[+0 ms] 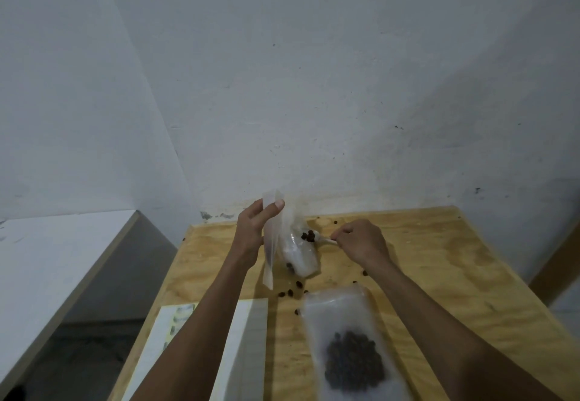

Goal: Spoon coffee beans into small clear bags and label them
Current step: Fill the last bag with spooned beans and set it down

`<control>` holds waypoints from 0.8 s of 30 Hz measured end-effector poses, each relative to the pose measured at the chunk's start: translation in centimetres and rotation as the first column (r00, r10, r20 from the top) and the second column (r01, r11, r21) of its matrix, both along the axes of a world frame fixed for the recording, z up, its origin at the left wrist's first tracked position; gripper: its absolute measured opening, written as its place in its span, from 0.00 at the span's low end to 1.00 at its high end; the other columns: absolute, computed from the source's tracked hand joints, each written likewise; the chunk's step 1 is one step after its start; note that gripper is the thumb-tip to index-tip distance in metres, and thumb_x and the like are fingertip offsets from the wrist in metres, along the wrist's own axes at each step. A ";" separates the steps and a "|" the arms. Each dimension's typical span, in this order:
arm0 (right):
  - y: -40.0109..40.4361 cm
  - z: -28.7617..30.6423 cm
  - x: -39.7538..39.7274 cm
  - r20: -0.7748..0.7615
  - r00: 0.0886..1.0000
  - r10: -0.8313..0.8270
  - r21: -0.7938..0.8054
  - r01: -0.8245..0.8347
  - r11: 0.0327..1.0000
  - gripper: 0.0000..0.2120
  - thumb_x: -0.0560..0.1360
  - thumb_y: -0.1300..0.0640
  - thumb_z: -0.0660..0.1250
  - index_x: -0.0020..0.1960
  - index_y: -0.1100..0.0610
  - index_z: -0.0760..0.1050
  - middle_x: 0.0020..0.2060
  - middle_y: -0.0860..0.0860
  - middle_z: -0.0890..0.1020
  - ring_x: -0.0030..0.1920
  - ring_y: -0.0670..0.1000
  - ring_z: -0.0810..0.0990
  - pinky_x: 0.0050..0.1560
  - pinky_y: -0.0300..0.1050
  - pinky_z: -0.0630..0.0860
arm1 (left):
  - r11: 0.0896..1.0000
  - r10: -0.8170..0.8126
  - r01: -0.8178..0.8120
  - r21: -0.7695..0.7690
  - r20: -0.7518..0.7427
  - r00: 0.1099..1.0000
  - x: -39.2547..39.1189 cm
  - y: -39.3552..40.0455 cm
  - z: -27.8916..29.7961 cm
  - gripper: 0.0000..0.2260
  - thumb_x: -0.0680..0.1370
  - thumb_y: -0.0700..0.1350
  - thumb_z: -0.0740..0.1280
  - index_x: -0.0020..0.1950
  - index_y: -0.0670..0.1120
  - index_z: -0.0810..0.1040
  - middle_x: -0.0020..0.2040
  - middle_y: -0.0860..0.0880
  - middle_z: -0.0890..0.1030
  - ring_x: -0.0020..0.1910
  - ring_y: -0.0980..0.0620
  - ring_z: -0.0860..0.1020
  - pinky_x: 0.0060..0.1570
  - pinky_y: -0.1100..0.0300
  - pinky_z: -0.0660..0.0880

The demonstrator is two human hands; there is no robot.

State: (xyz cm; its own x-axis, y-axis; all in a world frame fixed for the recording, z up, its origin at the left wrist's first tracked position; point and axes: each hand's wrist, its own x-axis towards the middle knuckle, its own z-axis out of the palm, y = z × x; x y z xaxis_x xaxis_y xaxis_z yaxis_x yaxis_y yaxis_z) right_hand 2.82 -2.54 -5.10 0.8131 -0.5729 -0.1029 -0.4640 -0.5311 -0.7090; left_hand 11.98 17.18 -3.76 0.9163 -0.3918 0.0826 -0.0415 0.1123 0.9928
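Note:
My left hand (254,231) pinches the upper edge of a small clear bag (290,250) and holds it upright above the plywood table (439,259). A few dark coffee beans lie at the bag's bottom. My right hand (361,242) grips a small white spoon (320,239) whose bowl carries beans (308,236) at the bag's open side. A larger clear bag (351,347) with a heap of beans lies flat on the table in front of me.
Loose beans (290,290) are scattered on the table around the small bag. A white label sheet (244,338) lies at the table's front left, partly under my left forearm. A white surface (56,268) stands to the left, beyond a gap. The wall is close behind.

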 end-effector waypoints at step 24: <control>-0.1 2.2 -2.0 -0.057 0.993 -0.104 -0.187 0.091 0.978 0.15 0.75 0.60 0.64 0.32 0.52 0.82 0.30 0.50 0.84 0.25 0.51 0.74 0.26 0.35 0.63 | 0.936 0.100 -0.210 0.283 0.360 0.928 -1.8 1.7 0.2 0.42 0.61 0.68 0.77 0.72 0.54 0.76 0.63 0.56 0.81 0.55 0.55 0.81 0.46 0.65 0.78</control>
